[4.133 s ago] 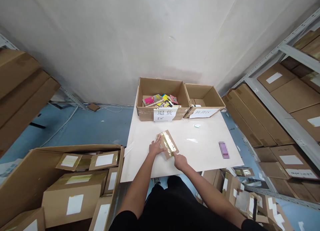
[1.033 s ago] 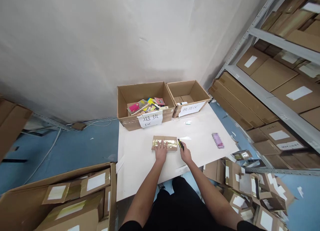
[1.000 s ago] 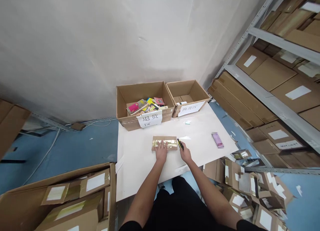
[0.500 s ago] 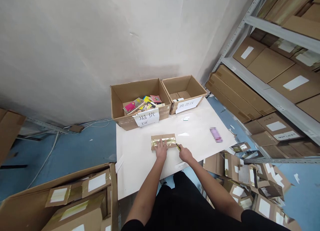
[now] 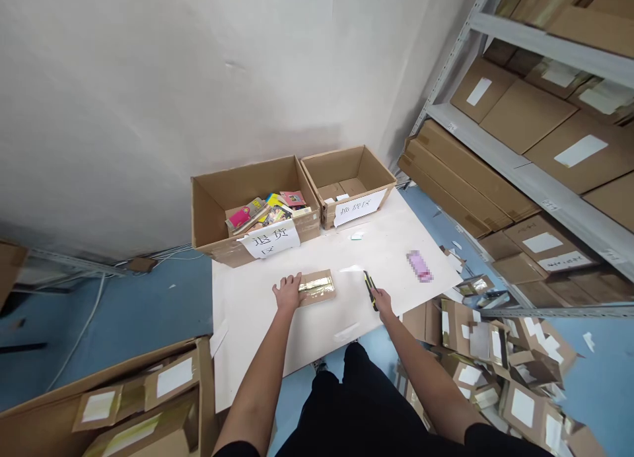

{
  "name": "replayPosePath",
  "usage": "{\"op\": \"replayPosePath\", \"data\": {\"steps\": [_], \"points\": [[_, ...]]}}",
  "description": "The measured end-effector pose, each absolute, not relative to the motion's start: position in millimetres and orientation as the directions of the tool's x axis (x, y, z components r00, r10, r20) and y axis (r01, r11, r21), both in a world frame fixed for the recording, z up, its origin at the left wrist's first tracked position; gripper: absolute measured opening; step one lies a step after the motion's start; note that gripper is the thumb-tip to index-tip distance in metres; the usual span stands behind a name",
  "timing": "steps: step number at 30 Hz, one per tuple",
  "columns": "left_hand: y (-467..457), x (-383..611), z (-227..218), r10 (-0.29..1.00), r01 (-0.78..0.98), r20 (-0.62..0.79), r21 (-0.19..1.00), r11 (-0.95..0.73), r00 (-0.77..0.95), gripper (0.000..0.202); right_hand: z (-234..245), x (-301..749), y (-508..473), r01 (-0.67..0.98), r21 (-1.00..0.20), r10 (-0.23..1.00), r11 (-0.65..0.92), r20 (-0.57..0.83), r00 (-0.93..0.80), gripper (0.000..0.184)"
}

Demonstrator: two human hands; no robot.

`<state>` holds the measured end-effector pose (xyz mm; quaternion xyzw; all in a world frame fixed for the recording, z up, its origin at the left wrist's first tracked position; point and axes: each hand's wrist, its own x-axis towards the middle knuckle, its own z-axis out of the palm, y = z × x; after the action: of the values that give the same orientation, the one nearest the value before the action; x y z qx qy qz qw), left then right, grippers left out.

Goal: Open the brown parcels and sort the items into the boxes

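The left hand (image 5: 287, 293) spreads its fingers at the left end of a small taped box (image 5: 317, 289), its hold there unclear; the right hand (image 5: 383, 303) wraps around a black-and-yellow utility knife (image 5: 370, 289), apart from the box. The box lies on the white table (image 5: 297, 341), in front of a larger carton (image 5: 310, 228) holding books (image 5: 267, 212); a smaller carton (image 5: 327, 214) stands beside that.

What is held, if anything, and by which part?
Right hand holds the cutter by its near half; left hand touches the taped box at its left end, grip unclear.
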<state>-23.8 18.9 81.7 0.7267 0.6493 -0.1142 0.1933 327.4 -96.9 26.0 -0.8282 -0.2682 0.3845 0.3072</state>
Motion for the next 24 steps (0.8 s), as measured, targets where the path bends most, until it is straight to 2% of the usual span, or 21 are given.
{"op": "replayPosePath", "data": {"steps": [4,7,10,13,15,18,24], "points": [[4,-4,84,0.926,0.998,-0.377,0.058,0.000,0.022,0.058,23,357,-56,0.249,-0.636,0.631,-0.730,-0.489,0.602,0.064],[-13,14,83,0.946,0.999,-0.322,0.007,0.036,-0.032,0.060,19,344,-40,0.308,-0.651,0.681,-0.694,-0.455,0.574,0.070],[-32,37,79,0.956,1.000,-0.294,-0.011,0.017,-0.020,0.067,15,295,-40,0.386,-0.734,0.825,-0.559,-0.445,0.349,0.071],[-45,58,79,0.944,0.999,-0.330,0.024,0.038,-0.028,0.072,15,244,-44,0.429,-0.784,0.888,-0.449,-0.445,0.117,0.086],[-49,66,81,0.927,0.994,-0.368,0.039,0.097,-0.076,0.071,18,227,-41,0.479,-0.780,0.901,-0.403,-0.431,0.055,0.089],[-52,73,88,0.903,0.983,-0.403,0.046,0.179,-0.146,0.066,24,227,-27,0.537,-0.762,0.899,-0.362,-0.437,-0.013,0.084],[-63,79,101,0.882,0.964,-0.428,0.080,0.255,-0.197,0.061,28,249,-5,0.545,-0.781,0.885,-0.304,-0.444,-0.143,0.082]]}}
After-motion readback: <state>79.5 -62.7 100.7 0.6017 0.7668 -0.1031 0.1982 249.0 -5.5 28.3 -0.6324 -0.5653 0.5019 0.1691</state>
